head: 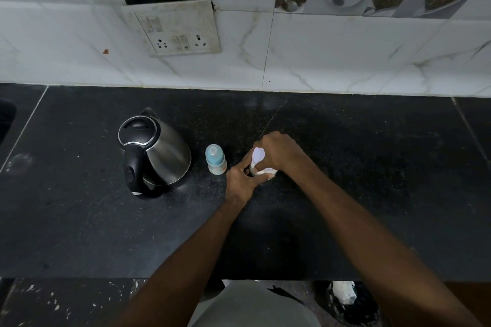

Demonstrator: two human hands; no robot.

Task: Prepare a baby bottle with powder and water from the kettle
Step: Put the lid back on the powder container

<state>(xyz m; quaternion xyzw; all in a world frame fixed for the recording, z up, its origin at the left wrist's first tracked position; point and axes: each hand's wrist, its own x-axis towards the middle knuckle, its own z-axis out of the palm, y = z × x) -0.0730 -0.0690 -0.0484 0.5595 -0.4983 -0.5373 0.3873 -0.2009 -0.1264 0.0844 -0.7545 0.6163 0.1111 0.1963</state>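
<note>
Step in hand: opening the powder tub (261, 167). Left hand (240, 180) clasps its side; right hand (279, 152) grips its lid from above. Bottle (215, 159), capped, stands just left of the left hand; kettle (154, 152) beyond. Next: lift lid, uncap bottle.

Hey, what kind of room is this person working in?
Most likely a home kitchen: a dark stone counter against a tiled wall with a socket panel, and an electric kettle standing on the counter.
</note>
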